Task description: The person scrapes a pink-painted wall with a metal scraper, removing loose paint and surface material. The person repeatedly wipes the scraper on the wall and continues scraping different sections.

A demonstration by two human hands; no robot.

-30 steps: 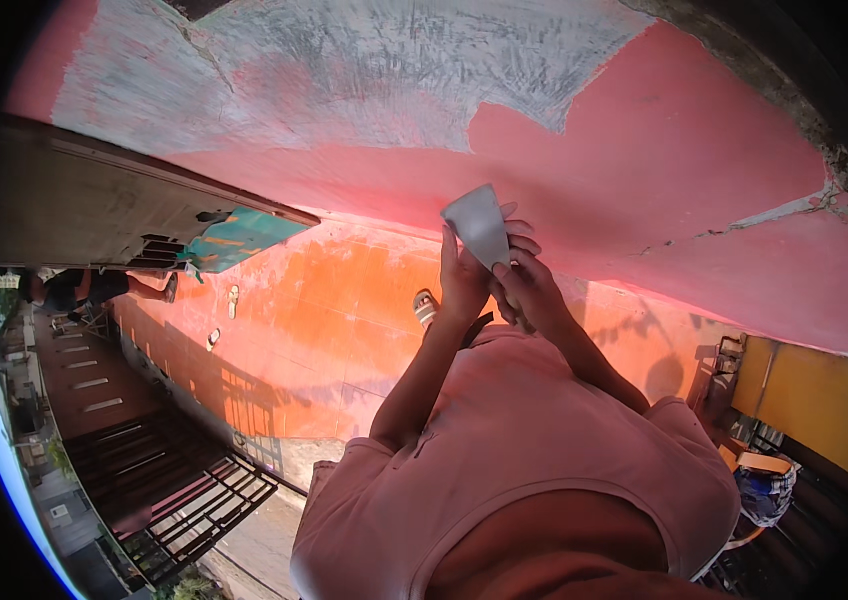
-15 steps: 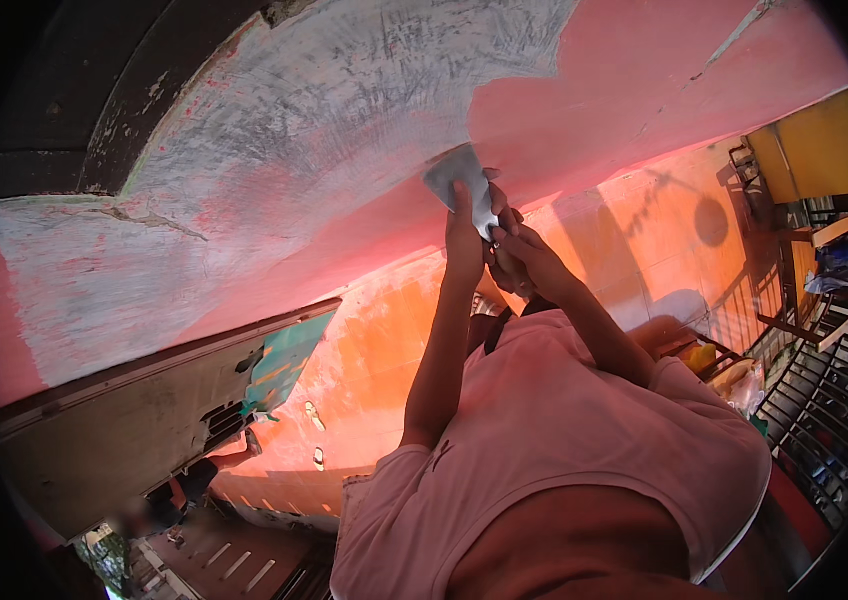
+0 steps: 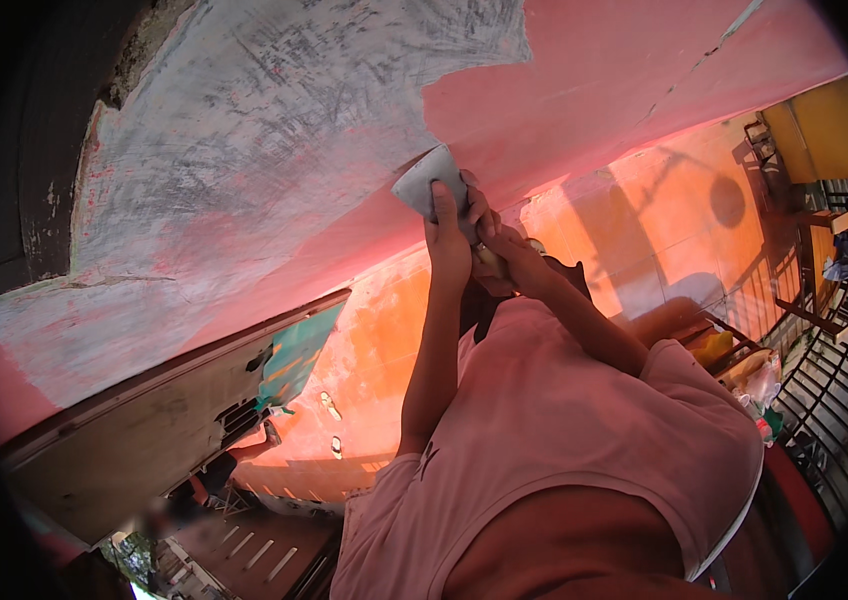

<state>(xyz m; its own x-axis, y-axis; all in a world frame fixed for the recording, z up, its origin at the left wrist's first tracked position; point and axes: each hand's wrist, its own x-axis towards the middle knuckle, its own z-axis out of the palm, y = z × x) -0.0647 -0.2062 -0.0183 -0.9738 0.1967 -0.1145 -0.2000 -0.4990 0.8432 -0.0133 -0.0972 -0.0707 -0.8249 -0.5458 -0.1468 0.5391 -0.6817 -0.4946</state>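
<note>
Both my hands are on a broad scraper (image 3: 431,182) with a flat grey metal blade. The blade's far edge lies against the wall, by the border between a whitish, scuffed patch (image 3: 274,130) and pink paint (image 3: 534,115). My left hand (image 3: 449,235) grips the blade's lower part, thumb lying along its face. Closed around the handle end just to the right is my right hand (image 3: 504,245); some of its fingers and most of the handle are hidden.
A dark frame (image 3: 44,190) borders the wall at upper left. Below are an orange tiled floor (image 3: 374,350), a pair of sandals (image 3: 332,405) and another person's foot (image 3: 271,434). To the right stand a wooden chair (image 3: 824,300) and a barred metal grille (image 3: 834,370).
My view has turned, so the wall's patch sits further left. The scraper and both hands have shifted slightly left in the picture, and the blade's tilt has changed. Both hands keep hold.
</note>
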